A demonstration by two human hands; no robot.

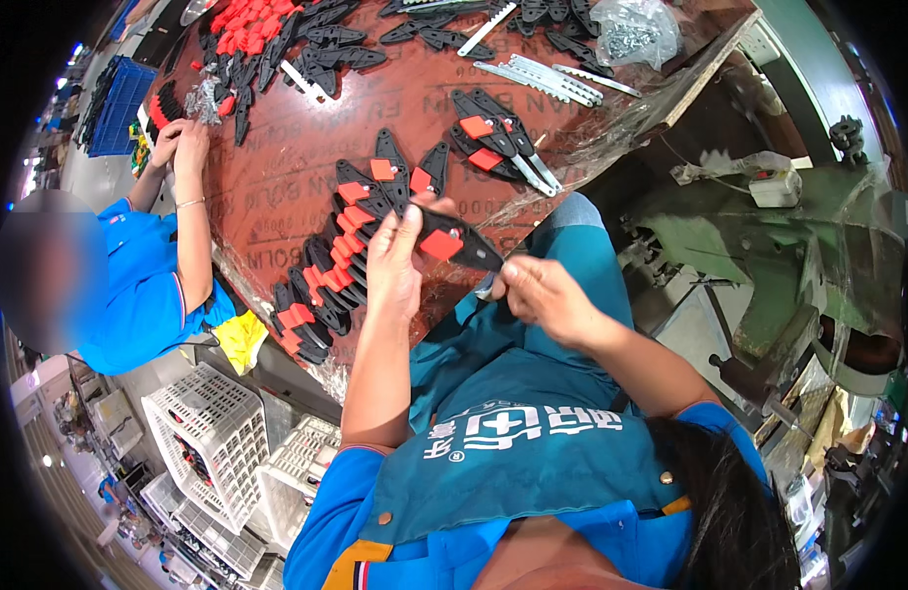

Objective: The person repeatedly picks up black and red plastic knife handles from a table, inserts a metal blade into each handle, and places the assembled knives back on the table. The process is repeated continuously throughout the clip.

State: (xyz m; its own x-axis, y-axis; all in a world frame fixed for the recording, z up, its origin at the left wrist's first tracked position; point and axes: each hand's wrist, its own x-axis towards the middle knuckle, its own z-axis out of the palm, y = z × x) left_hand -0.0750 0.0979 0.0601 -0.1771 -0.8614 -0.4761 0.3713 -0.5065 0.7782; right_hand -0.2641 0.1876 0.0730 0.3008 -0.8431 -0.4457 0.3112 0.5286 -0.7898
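A glossy red-brown tabletop is lined with black, pointed, red-tabbed pieces. Over its near edge, one flat, tapered black piece with a red tab is clamped by the left hand; its tip seems pinched by the right hand.

The head view looks closely down at hands.

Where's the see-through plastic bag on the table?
In the head view, the clear plastic bag lies toward the far right of the table, beside some black pieces and beyond the toothed metal strips.
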